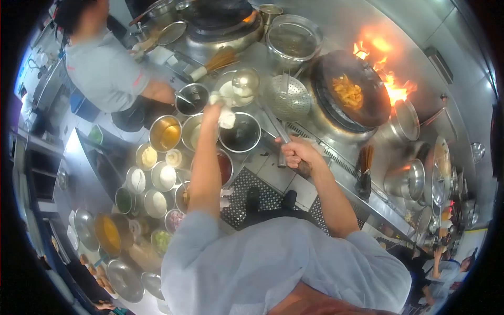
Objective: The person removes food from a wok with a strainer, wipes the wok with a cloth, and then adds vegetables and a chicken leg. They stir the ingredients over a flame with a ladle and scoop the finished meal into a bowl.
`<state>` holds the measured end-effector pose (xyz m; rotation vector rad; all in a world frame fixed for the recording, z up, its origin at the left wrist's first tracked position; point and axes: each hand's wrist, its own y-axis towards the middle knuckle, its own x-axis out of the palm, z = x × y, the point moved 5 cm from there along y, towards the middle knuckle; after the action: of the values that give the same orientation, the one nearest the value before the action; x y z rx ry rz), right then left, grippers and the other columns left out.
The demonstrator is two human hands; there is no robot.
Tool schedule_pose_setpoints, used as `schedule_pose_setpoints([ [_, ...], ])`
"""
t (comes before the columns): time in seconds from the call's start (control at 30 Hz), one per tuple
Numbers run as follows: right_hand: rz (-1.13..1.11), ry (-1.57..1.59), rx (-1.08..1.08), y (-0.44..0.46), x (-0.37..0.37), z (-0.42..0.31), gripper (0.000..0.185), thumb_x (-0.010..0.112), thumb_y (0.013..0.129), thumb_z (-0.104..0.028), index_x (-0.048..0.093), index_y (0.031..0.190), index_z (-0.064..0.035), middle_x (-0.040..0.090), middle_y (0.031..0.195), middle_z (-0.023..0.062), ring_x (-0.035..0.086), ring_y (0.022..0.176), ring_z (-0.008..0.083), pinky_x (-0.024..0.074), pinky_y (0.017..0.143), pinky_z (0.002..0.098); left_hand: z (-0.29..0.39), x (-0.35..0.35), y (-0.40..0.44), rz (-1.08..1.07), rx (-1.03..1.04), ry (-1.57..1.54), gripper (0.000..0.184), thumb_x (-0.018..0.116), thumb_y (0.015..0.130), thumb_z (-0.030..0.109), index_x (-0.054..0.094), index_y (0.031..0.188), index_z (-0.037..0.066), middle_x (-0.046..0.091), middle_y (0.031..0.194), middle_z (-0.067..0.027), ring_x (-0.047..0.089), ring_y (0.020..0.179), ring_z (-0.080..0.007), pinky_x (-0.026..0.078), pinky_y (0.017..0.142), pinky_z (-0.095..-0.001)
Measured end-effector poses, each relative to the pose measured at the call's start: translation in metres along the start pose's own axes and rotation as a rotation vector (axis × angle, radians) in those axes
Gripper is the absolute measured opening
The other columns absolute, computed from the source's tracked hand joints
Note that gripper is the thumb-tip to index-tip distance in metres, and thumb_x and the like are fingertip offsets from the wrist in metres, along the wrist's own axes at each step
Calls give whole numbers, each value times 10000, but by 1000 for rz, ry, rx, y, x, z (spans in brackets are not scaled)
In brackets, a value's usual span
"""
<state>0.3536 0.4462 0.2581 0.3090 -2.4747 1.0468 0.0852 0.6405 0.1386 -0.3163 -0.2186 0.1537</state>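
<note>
My left hand (pixel 212 109) is closed on a bunched white cloth (pixel 227 118), above the metal pots beside the stove. My right hand (pixel 300 152) is wrapped round the handle of a metal ladle (pixel 274 122). The ladle's round bowl (pixel 244 83) is over a pale-filled container at the upper middle. Right of the handle, a perforated strainer (pixel 287 100) lies by the burner. Beyond it a dark wok (pixel 377 95) tilts on the burner, with yellow-brown food pieces (pixel 347 92) inside. Flames (pixel 394 86) rise along its far right rim.
A dark-filled pot (pixel 239 131) and an oil pot (pixel 166 133) stand by my left arm, with several seasoning bowls below. A second wok (pixel 220 16) sits at the back. Metal pots (pixel 405 179) line the right side. A co-worker (pixel 107 71) stands at the upper left.
</note>
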Motion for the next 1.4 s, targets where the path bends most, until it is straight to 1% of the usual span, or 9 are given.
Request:
schedule_pose_setpoints([
  [0.2, -29, -58, -50, 0, -15, 6, 331, 485, 834, -32, 432, 1157, -84, 396, 609, -11, 331, 391, 68, 269, 374, 248, 10, 27, -178, -357, -157, -974, 484, 489, 888, 312, 412, 1290, 53, 518, 1212, -189, 532, 1081, -358, 472, 837, -500],
  [0.27, -80, -18, -56, 4, -18, 6, 329, 486, 836, -35, 433, 1156, -90, 398, 614, -9, 334, 393, 70, 272, 376, 250, -21, 36, -227, -451, -297, -885, 611, 491, 851, 479, 414, 1306, 80, 540, 1172, -178, 561, 997, -352, 455, 832, -517],
  [0.4, -198, 155, -43, 15, -34, 8, 307, 468, 852, -68, 442, 1159, -72, 393, 603, -29, 341, 385, 53, 282, 376, 236, -60, 64, -304, -390, -385, -713, 566, 497, 874, 397, 393, 1309, 49, 558, 1117, -195, 600, 911, -297, 521, 711, -353],
  [0.47, -274, 297, -24, 14, -52, 11, 298, 457, 860, -81, 447, 1157, -66, 394, 600, -39, 344, 381, 42, 285, 377, 226, -78, 80, -330, -447, -448, -696, 611, 521, 871, 356, 319, 1350, 35, 465, 1259, -217, 536, 1062, -385, 449, 904, -464],
  [0.67, -534, 674, -56, -64, -103, -1, 258, 415, 877, -74, 460, 1130, -61, 389, 596, -68, 337, 381, 11, 293, 370, 194, -102, 153, -378, -554, -764, -667, 674, 483, 869, 476, 240, 1403, 145, 469, 1230, -206, 532, 1020, -422, 419, 903, -524],
  [0.83, -466, 655, -137, -149, -165, -33, 250, 436, 871, -79, 474, 1117, -64, 388, 601, -70, 339, 382, 13, 288, 363, 199, -94, 220, -353, -409, -626, -552, 559, 435, 884, 529, 366, 1332, 201, 525, 1151, -156, 560, 876, -310, 488, 614, -363],
  [1.07, -35, 358, -402, -208, -251, -81, 324, 507, 831, -88, 445, 1145, -35, 397, 605, -45, 343, 396, 60, 309, 381, 231, -66, 304, -267, -471, -420, -440, 591, 359, 908, 552, 447, 1239, 71, 605, 977, -163, 614, 747, -235, 491, 528, -313],
  [1.27, 593, -209, -414, -191, -287, -106, 299, 535, 745, -91, 469, 1018, 13, 443, 611, 0, 418, 421, 91, 349, 359, 265, -50, 381, -209, -502, -568, -116, 612, 288, 906, 620, 439, 1260, 144, 539, 1206, -78, 534, 1078, -280, 395, 910, -549],
  [1.4, 764, -467, -343, -168, -281, -111, 306, 515, 740, -101, 470, 999, 55, 510, 646, 48, 492, 448, 136, 373, 359, 289, -69, 426, -175, -614, -600, -205, 533, 346, 925, 559, 451, 1216, 125, 557, 1149, -76, 556, 1033, -256, 476, 841, -476],
])
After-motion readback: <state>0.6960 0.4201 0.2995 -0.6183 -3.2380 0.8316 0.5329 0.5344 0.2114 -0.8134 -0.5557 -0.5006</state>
